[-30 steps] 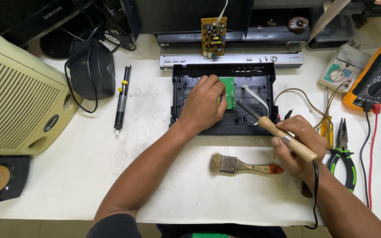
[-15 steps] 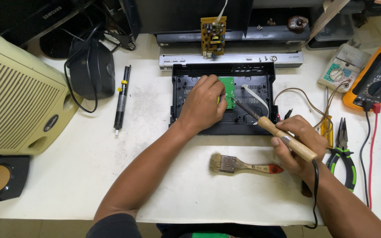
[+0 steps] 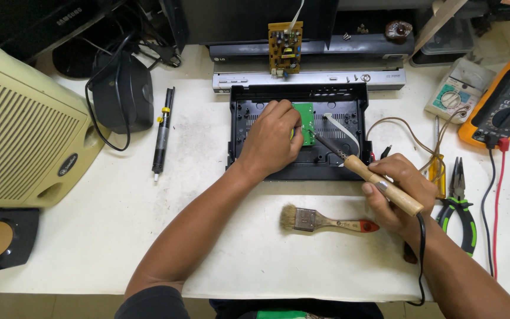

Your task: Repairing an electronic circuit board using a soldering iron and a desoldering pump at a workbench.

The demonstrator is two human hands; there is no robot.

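Gripped in the right hand (image 3: 398, 192) was a wooden-handled soldering iron (image 3: 366, 174), fingers closed around the handle, its dark metal tip slanting up and left to the lower right corner of a small green circuit board (image 3: 306, 123). That board lay inside an open black plastic device case (image 3: 299, 133) at the middle of the white tabletop (image 3: 219, 236). The left hand (image 3: 271, 139) rested inside the case with its fingers curled over the board's left edge; whether they pinched it or only pressed on it could not be told. A white flat ribbon cable (image 3: 345, 131) curved through the case just right of the board.

Close below the case's near edge lay a wooden-handled paintbrush with a red tip (image 3: 326, 221), well apart from the left forearm but just beside the right hand. To the right, green-handled pliers (image 3: 459, 204) and a yellow-handled screwdriver (image 3: 438, 171) lay close by the right wrist, with an orange multimeter (image 3: 506, 112) beyond them. A black desoldering pump (image 3: 162, 134) lay left of the case, with bare tabletop between them and more open surface toward the front edge. A beige speaker cabinet (image 3: 22, 133) stood at the far left edge.
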